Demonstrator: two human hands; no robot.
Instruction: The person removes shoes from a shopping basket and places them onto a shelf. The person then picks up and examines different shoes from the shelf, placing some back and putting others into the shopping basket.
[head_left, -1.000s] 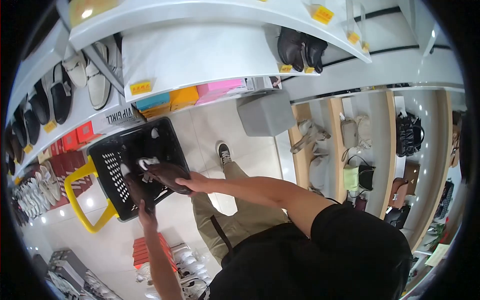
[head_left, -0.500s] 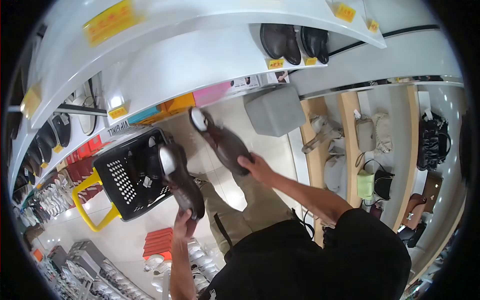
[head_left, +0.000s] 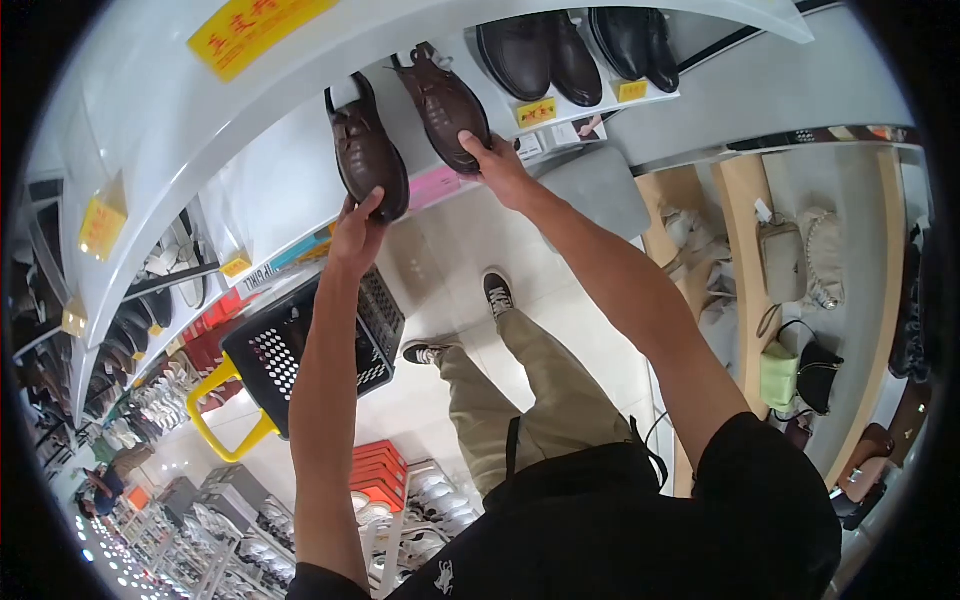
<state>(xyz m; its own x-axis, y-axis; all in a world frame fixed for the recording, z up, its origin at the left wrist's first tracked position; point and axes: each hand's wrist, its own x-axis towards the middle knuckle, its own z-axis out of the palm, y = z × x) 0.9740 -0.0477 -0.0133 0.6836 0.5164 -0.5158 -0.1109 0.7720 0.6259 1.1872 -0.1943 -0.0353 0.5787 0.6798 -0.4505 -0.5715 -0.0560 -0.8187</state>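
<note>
Two dark brown lace-up leather shoes are at the white shelf, one in each of my hands. My left hand grips the toe of the left shoe, thumb on top. By its toe the right shoe is held in my right hand, my thumb lying on the upper. Both heels point toward the back of the shelf. To the right stand a brown pair of shoes and a black pair, with yellow price tags in front.
Below the shelf a black basket with a yellow handle stands on the floor, partly behind my left arm. A grey stool is at the right. Wooden shelves with handbags line the right side. Orange boxes are at lower left.
Both hands have moved up and forward, bringing the brown shoes from above the floor and basket to the white shelf. The basket is now partly covered by my left arm.
</note>
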